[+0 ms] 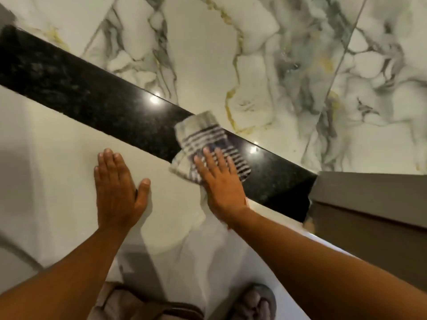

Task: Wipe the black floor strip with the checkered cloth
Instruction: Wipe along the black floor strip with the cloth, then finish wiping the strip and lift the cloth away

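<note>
A glossy black floor strip [97,100] runs diagonally from the upper left to the lower right between pale marble tiles. The checkered cloth [203,137], white with dark blue stripes, lies folded across the strip near its right part. My right hand [221,179] lies flat on the cloth's near end, fingers spread, pressing it down onto the strip. My left hand [117,188] rests flat on the pale tile just in front of the strip, fingers together, with nothing in it.
White marble tiles with grey and gold veins [254,65] lie beyond the strip. A brown door frame or cabinet edge [369,204] stands at the strip's right end. My knee and a slippered foot [256,301] show at the bottom.
</note>
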